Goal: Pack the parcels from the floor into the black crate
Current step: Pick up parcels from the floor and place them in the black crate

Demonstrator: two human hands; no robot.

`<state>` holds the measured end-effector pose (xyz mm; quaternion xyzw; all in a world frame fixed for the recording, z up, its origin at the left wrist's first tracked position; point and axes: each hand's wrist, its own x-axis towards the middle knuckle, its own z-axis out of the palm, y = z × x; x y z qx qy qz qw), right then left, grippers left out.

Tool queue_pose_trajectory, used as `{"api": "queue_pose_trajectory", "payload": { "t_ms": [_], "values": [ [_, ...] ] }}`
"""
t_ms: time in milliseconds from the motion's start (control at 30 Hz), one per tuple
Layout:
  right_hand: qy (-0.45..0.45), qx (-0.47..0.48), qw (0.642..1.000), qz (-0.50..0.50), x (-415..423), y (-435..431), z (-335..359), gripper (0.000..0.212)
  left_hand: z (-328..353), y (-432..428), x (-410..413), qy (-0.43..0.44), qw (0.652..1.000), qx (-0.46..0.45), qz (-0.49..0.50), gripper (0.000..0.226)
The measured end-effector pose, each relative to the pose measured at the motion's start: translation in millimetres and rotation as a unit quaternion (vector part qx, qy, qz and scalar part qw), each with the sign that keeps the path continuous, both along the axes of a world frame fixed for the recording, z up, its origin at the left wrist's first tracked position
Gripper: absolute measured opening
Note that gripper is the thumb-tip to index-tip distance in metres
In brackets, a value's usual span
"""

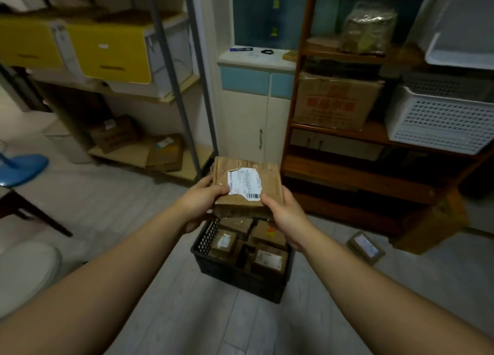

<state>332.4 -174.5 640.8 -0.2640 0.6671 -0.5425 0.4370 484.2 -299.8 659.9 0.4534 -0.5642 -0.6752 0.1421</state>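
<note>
I hold a flat brown cardboard parcel [247,186] with a torn white label in both hands, above the black crate [235,271]. My left hand [199,203] grips its near left corner, thumb on top. My right hand [284,215] grips its near right corner, thumb on top. The crate stands on the floor below and holds several brown parcels [267,258] with white labels. One more small labelled parcel [365,247] lies on the floor to the right of the crate.
A metal shelf rack [187,87] with yellow bins and boxes stands at the left, a wooden shelf [361,172] with a carton and white baskets at the right, a white cabinet [254,119] between them. A blue stool [21,167] sits far left.
</note>
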Motion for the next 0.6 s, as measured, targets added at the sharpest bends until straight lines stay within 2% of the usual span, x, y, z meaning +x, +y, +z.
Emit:
{"api": "queue_pose_trajectory", "payload": {
  "t_ms": [133, 267, 333, 433, 533, 600],
  "values": [
    [-0.016, 0.020, 0.999, -0.030, 18.9, -23.8, -7.7, 0.055, -3.5, -24.3, 15.6, 0.027, 0.999, 0.022, 0.012, 0.076],
    [-0.170, 0.036, 0.980, -0.097, 21.3, -47.8, -14.8, 0.049, -17.2, -36.4, 11.3, 0.035, 0.999, 0.027, -0.003, 0.097],
    [-0.169, 0.035, 0.979, -0.110, 10.4, -58.3, -20.3, 0.039, -20.7, -44.8, 7.8, 0.024, 0.999, 0.025, -0.025, 0.089],
    [-0.117, 0.044, 0.989, -0.076, -11.6, -72.1, -26.9, 0.028, -16.4, -74.5, 1.8, -0.033, 0.999, 0.025, -0.013, 0.052],
    [-0.044, 0.053, 0.997, -0.036, -26.9, -95.2, -28.7, 0.042, -12.9, -102.9, -9.6, -0.087, 0.993, 0.012, -0.081, 0.040],
    [-0.006, 0.030, 0.996, -0.084, -33.0, -116.1, -32.8, 0.058, -15.4, -115.3, -21.1, -0.091, 0.990, 0.010, -0.105, 0.040]
  ]
}}
